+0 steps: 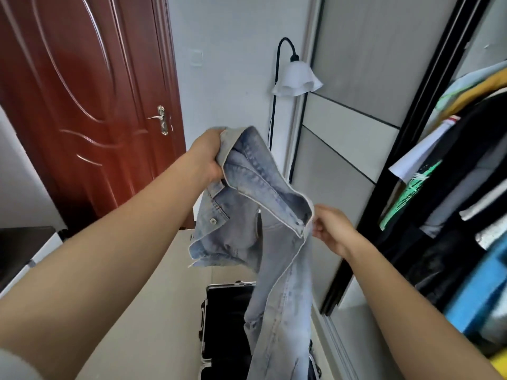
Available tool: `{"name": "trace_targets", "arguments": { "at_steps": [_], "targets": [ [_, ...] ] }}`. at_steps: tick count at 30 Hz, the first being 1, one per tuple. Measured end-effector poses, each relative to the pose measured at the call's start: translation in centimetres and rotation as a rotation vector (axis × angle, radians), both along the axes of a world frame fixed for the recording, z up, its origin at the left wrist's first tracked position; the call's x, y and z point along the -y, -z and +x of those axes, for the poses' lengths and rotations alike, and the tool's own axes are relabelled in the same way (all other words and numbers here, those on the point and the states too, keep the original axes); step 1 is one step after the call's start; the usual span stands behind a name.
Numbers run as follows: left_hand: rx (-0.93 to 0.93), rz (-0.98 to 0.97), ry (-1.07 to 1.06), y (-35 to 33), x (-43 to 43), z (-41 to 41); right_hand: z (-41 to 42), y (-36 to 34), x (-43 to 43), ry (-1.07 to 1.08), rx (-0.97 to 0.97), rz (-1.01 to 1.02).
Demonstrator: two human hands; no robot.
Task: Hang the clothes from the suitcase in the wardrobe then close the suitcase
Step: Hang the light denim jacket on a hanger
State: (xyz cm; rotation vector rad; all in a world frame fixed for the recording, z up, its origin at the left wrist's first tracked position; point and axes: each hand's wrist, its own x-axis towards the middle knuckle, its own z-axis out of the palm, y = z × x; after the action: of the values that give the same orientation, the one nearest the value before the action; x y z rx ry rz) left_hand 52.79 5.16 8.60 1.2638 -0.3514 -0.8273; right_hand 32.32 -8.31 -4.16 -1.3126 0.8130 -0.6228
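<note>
Head view, left hand [208, 156], right hand [331, 231] clamped on denim jacket [277, 250], suitcase [223, 311] open below

Both hands [210, 156] [330, 231] aloft, each mid-grip.

Dark red wood door [82, 105] w/ silver handle [162, 119] stood at left. Pale wall [233, 37] beside it had a light switch [196, 58]. Black floor lamp [275, 86] w/ white shade [297, 78] in the corner. Beige floor [164, 283]; dark-topped cabinet [22, 248] far left.
</note>
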Motion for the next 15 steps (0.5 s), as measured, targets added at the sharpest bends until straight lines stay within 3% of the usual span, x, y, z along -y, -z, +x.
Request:
{"name": "trace_targets", "arguments": {
  "at_steps": [3,7,12,15],
  "targets": [
    [0.049,0.109,-0.097,-0.5,-1.1,1.5,-1.6,-2.1,0.3,0.181,0.126,0.092],
    [0.147,0.172,-0.096,-1.2,-2.4,2.5,-3.2,-5.8,0.3,0.232,0.247,0.07],
    [0.108,0.057,0.109,-3.5,-2.3,0.6,-2.6,-8.6,-3.5,-0.094,0.437,-0.097],
    [0.129,0.031,0.202,-4.9,-1.9,-1.5,-0.2,-9.7,-6.0,-0.282,0.219,-0.374]
  ]
}}
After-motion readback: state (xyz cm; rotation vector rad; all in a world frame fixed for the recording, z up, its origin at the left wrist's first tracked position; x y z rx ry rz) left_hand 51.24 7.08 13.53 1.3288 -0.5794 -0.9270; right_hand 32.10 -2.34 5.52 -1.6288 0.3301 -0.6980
